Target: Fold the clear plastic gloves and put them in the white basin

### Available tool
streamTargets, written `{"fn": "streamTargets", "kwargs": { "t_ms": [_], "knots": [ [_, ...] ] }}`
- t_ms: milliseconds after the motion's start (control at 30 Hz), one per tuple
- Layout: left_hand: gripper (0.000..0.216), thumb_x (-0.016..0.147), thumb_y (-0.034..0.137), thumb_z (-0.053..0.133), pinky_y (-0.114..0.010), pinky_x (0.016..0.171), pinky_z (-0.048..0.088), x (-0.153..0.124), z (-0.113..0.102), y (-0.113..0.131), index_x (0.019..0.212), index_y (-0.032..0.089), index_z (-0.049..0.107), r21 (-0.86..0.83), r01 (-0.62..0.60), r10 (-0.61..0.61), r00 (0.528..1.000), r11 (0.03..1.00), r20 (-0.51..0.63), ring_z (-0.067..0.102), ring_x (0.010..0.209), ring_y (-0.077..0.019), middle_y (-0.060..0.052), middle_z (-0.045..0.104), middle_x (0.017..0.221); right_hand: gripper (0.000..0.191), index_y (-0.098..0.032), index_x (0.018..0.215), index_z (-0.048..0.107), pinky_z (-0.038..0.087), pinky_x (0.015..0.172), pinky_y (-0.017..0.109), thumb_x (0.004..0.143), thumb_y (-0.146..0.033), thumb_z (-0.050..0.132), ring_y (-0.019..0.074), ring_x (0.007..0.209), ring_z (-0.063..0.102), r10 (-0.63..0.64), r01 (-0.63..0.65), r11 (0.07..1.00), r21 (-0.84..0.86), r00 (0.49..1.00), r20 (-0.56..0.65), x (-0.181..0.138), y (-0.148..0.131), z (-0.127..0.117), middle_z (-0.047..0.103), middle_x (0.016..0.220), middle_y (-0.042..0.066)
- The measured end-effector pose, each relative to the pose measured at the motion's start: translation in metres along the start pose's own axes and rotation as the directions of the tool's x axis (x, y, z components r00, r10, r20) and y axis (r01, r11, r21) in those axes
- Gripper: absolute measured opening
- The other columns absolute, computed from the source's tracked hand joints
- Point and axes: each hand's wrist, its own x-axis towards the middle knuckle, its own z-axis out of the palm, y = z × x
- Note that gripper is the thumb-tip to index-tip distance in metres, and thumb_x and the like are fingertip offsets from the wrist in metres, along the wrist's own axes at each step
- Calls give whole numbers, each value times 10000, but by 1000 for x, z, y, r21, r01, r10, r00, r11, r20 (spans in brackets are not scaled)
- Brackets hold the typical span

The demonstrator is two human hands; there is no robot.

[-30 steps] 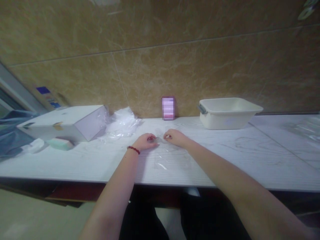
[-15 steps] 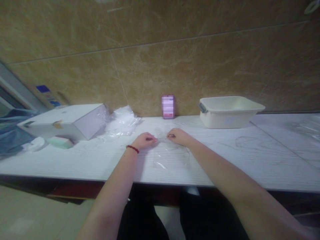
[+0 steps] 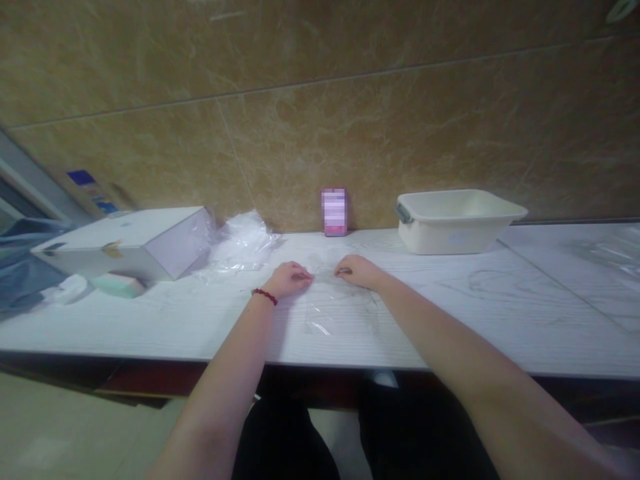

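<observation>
A clear plastic bag point(image 3: 340, 310) lies on the white wood-grain table, its lower part spread flat toward the front edge. My left hand point(image 3: 291, 279) pinches the bag's upper left part between thumb and fingers. On the other side, my right hand point(image 3: 359, 272) grips the upper right part in the same way. Between the two hands the film looks creased, and its far end is hard to make out against the white surface. A dark red bead bracelet point(image 3: 265, 296) circles my left wrist.
Behind my hands a phone point(image 3: 334, 212) leans upright on the tiled wall. To its right stands a cream basin point(image 3: 450, 233) with a grey handle. At left are a white box point(image 3: 125, 233), a pile of clear plastic bags point(image 3: 245, 241) and a pale green block point(image 3: 118, 285).
Both hands keep their pinch on the plastic bag and have barely moved. The whole view has shifted slightly.
</observation>
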Motion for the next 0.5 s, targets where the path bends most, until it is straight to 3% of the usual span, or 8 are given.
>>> {"fn": "streamTargets", "kwargs": {
  "t_ms": [233, 333, 500],
  "knots": [
    [279, 672, 370, 522, -346, 892, 279, -2, -1, 2, 941, 332, 589, 91, 48, -49, 999, 995, 9, 431, 992, -186, -9, 493, 1051, 214, -177, 792, 642, 359, 753, 225, 683, -134, 462, 130, 790, 522, -14, 14, 1000, -6, 1000, 17, -2, -1, -3, 611, 812, 29],
    [242, 703, 341, 485, -344, 894, 279, -1, -1, 5, 912, 316, 604, 115, 57, -56, 998, 992, -7, 425, 1009, -182, -11, 510, 1040, 239, -177, 784, 642, 353, 768, 225, 665, -105, 448, 129, 792, 519, -11, 11, 1000, -17, 1000, 21, -2, 0, -2, 610, 810, 27],
    [304, 726, 444, 420, -343, 883, 294, 3, 2, 4, 863, 265, 623, 112, 76, -71, 996, 991, -48, 439, 996, -182, -30, 550, 987, 266, -178, 774, 635, 340, 786, 234, 674, -76, 410, 126, 817, 511, 83, -84, 996, -40, 996, -13, -1, -1, 0, 604, 833, 29]
  ]
}}
